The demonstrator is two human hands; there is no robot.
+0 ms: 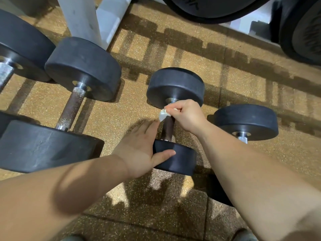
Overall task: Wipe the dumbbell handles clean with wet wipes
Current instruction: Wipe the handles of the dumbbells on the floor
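Small dumbbell (pixel 173 119) lies on the speckled floor (pixel 243 80), between the bigger dumbbell (pixel 73 105) and another (pixel 246 122). Left hand (pixel 139 150), fingers straight, braces the near head, likely to stop rolling. Right hand (pixel 184 115) clenches the wet wipe (pixel 162 115) around the handle's far end, for scrubbing.

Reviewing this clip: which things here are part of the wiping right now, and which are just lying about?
In use: wet wipe, held by the right hand on the handle of the small dumbbell; left hand resting on its near head.
Lying about: large dumbbell at left, dumbbell at far left, dumbbell at right, weight plates, white rack frame.
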